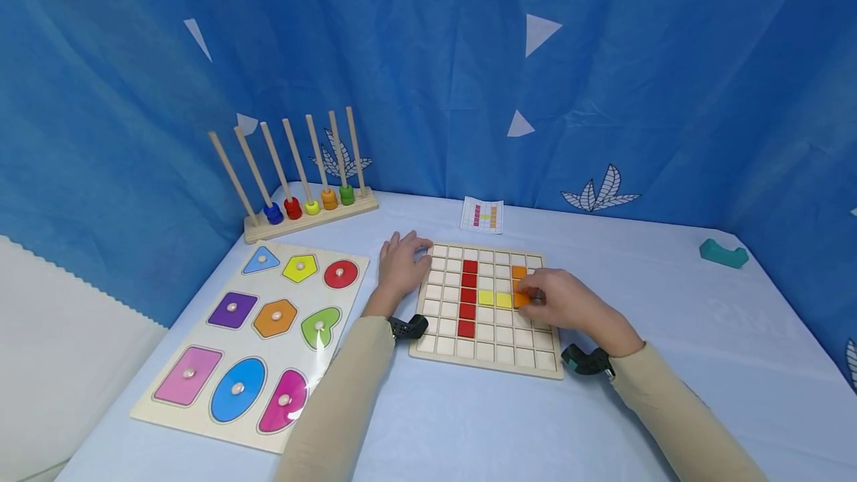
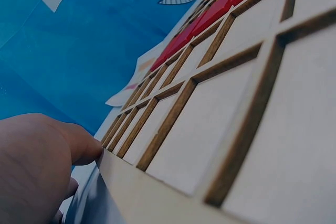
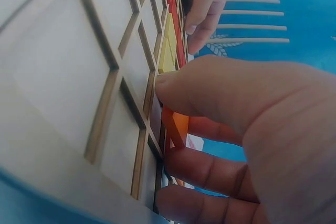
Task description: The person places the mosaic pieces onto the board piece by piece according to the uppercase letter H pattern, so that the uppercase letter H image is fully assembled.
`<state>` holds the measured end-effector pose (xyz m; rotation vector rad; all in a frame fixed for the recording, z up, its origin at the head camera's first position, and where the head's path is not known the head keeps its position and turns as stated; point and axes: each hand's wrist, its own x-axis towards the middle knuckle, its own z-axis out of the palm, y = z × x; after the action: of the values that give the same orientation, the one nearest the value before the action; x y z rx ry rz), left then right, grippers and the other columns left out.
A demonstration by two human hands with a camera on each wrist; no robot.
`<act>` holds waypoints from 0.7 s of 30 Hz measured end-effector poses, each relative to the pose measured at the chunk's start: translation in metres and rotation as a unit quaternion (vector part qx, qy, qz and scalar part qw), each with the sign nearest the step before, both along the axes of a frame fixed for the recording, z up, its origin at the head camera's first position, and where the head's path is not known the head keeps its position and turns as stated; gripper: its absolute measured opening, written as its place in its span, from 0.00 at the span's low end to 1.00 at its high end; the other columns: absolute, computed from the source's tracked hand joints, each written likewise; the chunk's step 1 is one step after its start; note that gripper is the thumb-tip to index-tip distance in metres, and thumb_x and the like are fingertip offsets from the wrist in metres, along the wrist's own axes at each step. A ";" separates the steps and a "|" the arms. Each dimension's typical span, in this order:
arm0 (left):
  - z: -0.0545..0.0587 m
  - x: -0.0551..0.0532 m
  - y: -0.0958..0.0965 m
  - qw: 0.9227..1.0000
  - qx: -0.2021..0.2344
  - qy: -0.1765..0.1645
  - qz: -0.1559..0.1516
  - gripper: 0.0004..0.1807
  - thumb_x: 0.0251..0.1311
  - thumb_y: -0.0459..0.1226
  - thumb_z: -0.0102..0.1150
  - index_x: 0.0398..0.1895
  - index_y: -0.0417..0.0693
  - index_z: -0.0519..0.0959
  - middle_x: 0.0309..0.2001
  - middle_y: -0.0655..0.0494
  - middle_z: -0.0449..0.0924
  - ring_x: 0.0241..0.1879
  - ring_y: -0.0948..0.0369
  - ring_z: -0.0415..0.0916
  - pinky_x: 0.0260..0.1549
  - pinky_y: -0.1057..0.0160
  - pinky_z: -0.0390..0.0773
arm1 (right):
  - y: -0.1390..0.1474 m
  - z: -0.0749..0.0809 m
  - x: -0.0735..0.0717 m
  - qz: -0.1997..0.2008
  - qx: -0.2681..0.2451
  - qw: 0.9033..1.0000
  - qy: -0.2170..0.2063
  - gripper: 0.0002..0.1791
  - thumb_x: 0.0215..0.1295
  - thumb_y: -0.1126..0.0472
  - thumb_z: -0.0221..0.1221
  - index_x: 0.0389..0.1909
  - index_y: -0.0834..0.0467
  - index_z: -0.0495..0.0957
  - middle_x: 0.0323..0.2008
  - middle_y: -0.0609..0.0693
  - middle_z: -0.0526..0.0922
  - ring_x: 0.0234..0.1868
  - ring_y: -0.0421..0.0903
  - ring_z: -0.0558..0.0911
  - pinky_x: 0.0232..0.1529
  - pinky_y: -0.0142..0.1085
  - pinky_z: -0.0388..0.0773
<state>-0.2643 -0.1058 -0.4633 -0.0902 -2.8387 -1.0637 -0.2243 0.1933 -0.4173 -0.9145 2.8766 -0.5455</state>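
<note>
A wooden grid board [image 1: 485,365] lies on the table, with a column of several red square tiles [image 1: 468,294] in it. Two yellow tiles [image 1: 495,298] run in a row from the red column toward the right. My right hand [image 1: 569,302] pinches an orange tile [image 3: 177,127] between thumb and fingers, low over the board's right side; the right wrist view shows it tilted. Another orange tile [image 1: 518,272] sits farther up in that column. My left hand [image 1: 402,266] rests at the board's upper left edge, fingertips touching the frame [image 2: 118,179].
Behind the board lies a small pattern card [image 1: 482,216]. To the left are a knobbed shape puzzle [image 1: 268,363] and a peg stand [image 1: 311,220] with coloured rings. A teal block [image 1: 724,253] stands at the far right, before a blue curtain [image 1: 428,95].
</note>
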 end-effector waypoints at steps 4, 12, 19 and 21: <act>-0.001 0.000 0.000 1.000 0.001 0.003 -0.001 0.20 0.68 0.40 0.53 0.60 0.49 0.82 0.76 0.42 0.66 0.81 0.38 0.48 0.80 0.39 0.44 | 0.000 -0.001 0.000 -0.001 0.003 1.000 0.001 0.14 0.56 0.62 0.71 0.44 0.59 0.88 0.31 0.45 0.83 0.33 0.41 0.74 0.33 0.31 0.75; 0.000 0.000 0.001 1.000 -0.005 -0.001 0.000 0.20 0.68 0.41 0.52 0.60 0.50 0.82 0.76 0.43 0.66 0.81 0.39 0.48 0.80 0.40 0.44 | 0.000 -0.002 0.001 -0.002 0.003 1.000 0.004 0.15 0.56 0.61 0.72 0.45 0.59 0.87 0.32 0.45 0.83 0.32 0.41 0.73 0.33 0.31 0.74; 0.000 -0.001 0.000 1.000 -0.010 -0.005 -0.001 0.20 0.68 0.41 0.52 0.61 0.50 0.82 0.76 0.43 0.66 0.81 0.39 0.48 0.80 0.39 0.44 | 0.000 -0.003 0.001 -0.001 0.000 1.000 0.006 0.15 0.56 0.61 0.71 0.44 0.59 0.88 0.34 0.47 0.84 0.33 0.40 0.73 0.33 0.31 0.73; -0.001 -0.001 0.000 1.000 -0.010 -0.004 0.000 0.20 0.68 0.41 0.52 0.61 0.50 0.82 0.76 0.43 0.66 0.81 0.39 0.48 0.80 0.39 0.44 | 0.000 -0.002 0.002 -0.003 0.000 1.000 0.005 0.15 0.56 0.61 0.72 0.44 0.59 0.88 0.34 0.47 0.84 0.33 0.41 0.73 0.33 0.31 0.74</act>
<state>-0.2655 -0.1059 -0.4642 -0.0891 -2.8567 -1.0376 -0.2226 0.1928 -0.4196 -0.9113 2.8891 -0.5437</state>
